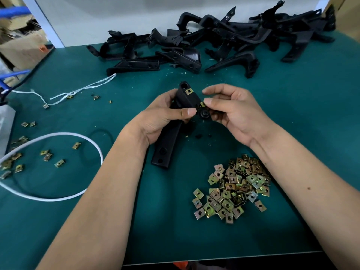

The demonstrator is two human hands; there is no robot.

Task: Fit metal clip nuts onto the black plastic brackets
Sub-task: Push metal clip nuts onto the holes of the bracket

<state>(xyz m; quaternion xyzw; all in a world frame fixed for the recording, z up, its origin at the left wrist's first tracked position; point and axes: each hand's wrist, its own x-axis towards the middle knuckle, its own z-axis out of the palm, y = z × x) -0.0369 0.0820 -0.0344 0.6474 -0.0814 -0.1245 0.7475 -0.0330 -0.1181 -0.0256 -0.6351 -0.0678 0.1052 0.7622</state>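
Frame ctr: right hand (231, 110) pinching clip nut (202, 104) at bracket (176, 121) edge; left hand (165, 115) gripping bracket. One nut (188, 91) already on. Step: seating 2nd. Next: push home. Spare nuts (233, 188) lower right.

1. A single head-worn view looks forward and steeply down onto the green bench (292, 106).
2. It sits close: both forearms run in from the bottom corners and meet mid-frame, where the left hand (165, 115) and right hand (231, 112) close their grip.
3. The wide lens bows the bench edges; beyond the grip it reaches the white back wall (116, 16).
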